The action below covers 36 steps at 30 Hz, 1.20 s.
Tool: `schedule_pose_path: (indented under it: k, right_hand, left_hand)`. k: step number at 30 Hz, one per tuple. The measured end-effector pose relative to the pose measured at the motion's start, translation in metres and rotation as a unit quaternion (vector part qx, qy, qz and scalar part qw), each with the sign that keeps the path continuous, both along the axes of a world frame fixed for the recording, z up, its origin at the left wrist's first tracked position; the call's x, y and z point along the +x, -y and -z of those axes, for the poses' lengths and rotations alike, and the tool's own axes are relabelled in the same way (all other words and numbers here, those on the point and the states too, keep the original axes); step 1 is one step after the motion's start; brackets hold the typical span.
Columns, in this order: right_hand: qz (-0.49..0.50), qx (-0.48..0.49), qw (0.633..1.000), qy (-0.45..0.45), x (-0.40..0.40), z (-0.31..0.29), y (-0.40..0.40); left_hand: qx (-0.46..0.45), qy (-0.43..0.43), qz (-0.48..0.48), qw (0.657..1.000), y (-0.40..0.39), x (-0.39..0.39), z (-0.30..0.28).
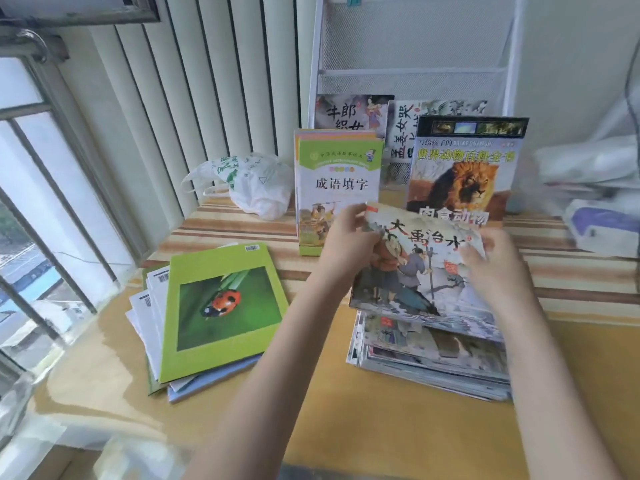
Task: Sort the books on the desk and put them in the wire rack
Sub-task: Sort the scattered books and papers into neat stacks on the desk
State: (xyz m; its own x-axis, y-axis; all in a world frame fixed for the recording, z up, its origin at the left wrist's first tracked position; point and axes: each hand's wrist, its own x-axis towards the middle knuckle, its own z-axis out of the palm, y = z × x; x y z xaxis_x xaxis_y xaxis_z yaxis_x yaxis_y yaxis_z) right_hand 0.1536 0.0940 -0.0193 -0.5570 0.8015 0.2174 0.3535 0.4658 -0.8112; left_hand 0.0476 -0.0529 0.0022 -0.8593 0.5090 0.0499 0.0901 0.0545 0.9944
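Both my hands grip one picture book (pixel 420 271), tilted up above the right-hand stack (pixel 433 362) on the counter (pixel 311 393). Left hand (pixel 346 237) fingers clamped on its upper left edge; right hand (pixel 491 261) fingers clamped on its upper right edge. To the left, a second pile lies flat, topped by a green ladybird book (pixel 221 306). Behind, a green-topped book set (pixel 337 188) and a lion book (pixel 460 168) stand upright in front of the white wire rack (pixel 415 46), whose lower pocket holds two books. A plastic bag (pixel 252 181) sits far left.
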Motion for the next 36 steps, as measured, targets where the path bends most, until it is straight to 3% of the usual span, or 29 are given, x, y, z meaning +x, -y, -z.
schedule_pose_path:
  k: [3, 5, 10, 15, 22, 31, 36]
  right_hand:
    - [-0.009, 0.048, 0.984, 0.174, 0.006, 0.037, -0.002]
    - [-0.022, 0.070, 0.975, 0.208, 0.005, 0.056, 0.000]
    - [-0.032, 0.034, 0.989, 0.137, 0.008, 0.057, -0.005]
    - [-0.028, -0.031, 0.992, 0.116, 0.015, 0.053, -0.009]
    - [-0.096, -0.254, 0.962, -0.033, 0.041, 0.048, -0.016]
    - [-0.142, -0.301, 0.941, -0.066, 0.042, 0.045, -0.002]
    - [-0.131, -0.226, 0.965, -0.028, 0.037, 0.059, -0.004]
  left_hand:
    - [-0.159, -0.080, 0.031, 0.984, -0.006, 0.016, 0.049]
    - [-0.165, -0.041, 0.044, 0.984, -0.004, 0.020, 0.068]
    - [-0.087, 0.048, 0.057, 0.993, -0.004, 0.016, 0.069]
    - [-0.072, 0.077, 0.063, 0.992, -0.006, 0.023, 0.065]
    - [-0.020, 0.133, 0.053, 0.989, -0.007, 0.022, 0.068]
    - [-0.005, 0.131, 0.055, 0.990, -0.011, 0.016, 0.076]
    - [-0.004, 0.129, 0.062, 0.990, -0.011, 0.013, 0.080]
